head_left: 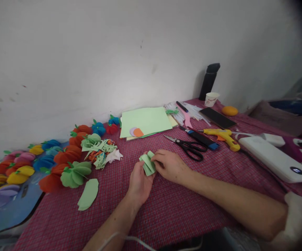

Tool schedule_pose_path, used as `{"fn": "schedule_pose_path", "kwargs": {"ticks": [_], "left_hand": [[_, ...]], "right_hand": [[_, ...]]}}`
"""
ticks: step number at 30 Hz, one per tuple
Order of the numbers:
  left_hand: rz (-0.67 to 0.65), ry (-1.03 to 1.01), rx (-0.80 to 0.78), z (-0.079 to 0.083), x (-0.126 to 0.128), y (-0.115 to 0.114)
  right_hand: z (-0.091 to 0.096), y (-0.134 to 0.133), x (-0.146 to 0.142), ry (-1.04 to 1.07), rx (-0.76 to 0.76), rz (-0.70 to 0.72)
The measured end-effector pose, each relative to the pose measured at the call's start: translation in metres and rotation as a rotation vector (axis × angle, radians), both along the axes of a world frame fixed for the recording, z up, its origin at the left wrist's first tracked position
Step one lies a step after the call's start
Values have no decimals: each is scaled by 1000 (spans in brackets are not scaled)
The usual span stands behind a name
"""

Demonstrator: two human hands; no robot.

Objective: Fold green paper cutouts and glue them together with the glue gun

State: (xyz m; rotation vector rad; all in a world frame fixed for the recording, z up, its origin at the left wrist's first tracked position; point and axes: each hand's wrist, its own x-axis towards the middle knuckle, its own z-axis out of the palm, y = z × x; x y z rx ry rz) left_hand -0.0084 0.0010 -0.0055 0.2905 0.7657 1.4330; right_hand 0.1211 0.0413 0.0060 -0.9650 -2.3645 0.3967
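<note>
Over the middle of the table, my left hand [140, 184] holds a small bundle of folded light green paper pieces [148, 165], thumb on one side. My right hand [170, 164] pinches the bundle's right edge with thumb and fingers. Left of my hands lies a loose light green paper piece [88, 194] with a trimmed outline. Beyond it sits a green paper pumpkin [75, 174] made of folded petals. Black-handled scissors [187, 144] rest just past my right hand, blades partly apart.
Several colourful paper pumpkins [67, 153] crowd the left. Paper scraps [102, 153] lie in a heap beside green paper sheets [145, 120]. To the right are a utility knife [203, 138], yellow glue gun [223, 136], phone [217, 117], white power bank [276, 158] and paper cup [211, 99].
</note>
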Motion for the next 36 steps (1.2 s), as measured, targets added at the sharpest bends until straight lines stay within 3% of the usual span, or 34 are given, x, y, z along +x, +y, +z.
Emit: {"fn": "schedule_pose_path", "kwargs": {"ticks": [16, 21, 28, 36], "left_hand": [[67, 35, -34, 2, 4, 1], [-7, 56, 47, 1, 3, -2], [15, 142, 3, -9, 2, 1], [36, 100, -14, -8, -1, 4]], "right_hand": [[6, -1, -2, -74, -61, -72], [6, 2, -1, -85, -51, -110], [4, -7, -1, -63, 29, -19], [-2, 3, 1, -9, -38, -49]]}}
